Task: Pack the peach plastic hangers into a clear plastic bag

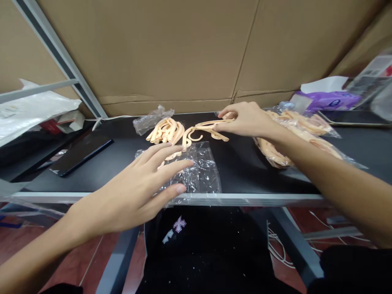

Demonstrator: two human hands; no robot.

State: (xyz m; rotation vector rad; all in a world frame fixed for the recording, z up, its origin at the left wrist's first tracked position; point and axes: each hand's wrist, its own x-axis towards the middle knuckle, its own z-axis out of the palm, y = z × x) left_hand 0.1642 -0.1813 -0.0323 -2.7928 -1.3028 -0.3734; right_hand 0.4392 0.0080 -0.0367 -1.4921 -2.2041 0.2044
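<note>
My left hand (143,183) lies flat with spread fingers on a small clear plastic bag (200,171) near the black table's front edge (245,163). Past the fingertips sits a bundle of peach-coloured plastic hooks (165,130) beside another clear bag (151,119). My right hand (245,119) reaches further back and pinches a loose peach hook piece (205,128) that rests on the table. A large clear bag full of the same peach pieces (294,134) lies under and behind my right forearm.
A black phone (81,153) lies at the table's left. White plastic sheeting (30,108) covers the left shelf. A purple tissue pack (327,100) and a tablet (355,117) sit at the back right. Cardboard (183,53) walls the back.
</note>
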